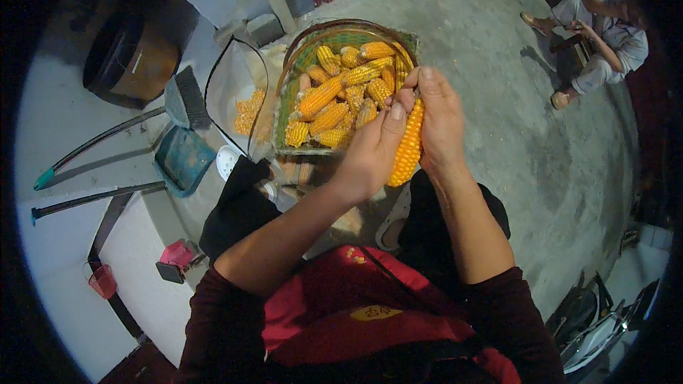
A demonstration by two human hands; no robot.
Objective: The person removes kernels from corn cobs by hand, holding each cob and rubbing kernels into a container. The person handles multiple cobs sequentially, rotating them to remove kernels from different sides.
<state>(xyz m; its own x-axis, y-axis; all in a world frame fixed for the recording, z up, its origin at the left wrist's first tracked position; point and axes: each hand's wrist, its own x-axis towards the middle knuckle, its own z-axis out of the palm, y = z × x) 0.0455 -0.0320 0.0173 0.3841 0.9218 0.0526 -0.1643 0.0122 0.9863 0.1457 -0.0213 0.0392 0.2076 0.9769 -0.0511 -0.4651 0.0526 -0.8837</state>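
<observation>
An ear of yellow corn [407, 152] hangs tilted between my two hands, over the near right edge of a green woven basket [341, 40]. My left hand [376, 144] lies against the ear's left side, its thumb at the upper part. On the right side my right hand [440, 117] is wrapped around the same ear, fingertips near its top end. The basket holds many husked corn cobs [323, 97] under an arched handle. Left of it, a pale bag with a dark rim [227, 72] contains loose corn kernels [249, 112].
A broom [184, 96] and a teal dustpan [184, 160] lie at left, near a dark-rimmed bucket [144, 64]. A white perforated dish [228, 161] is beside the bag. At upper right a person [603, 42] sits; a motorbike [603, 330] stands at lower right.
</observation>
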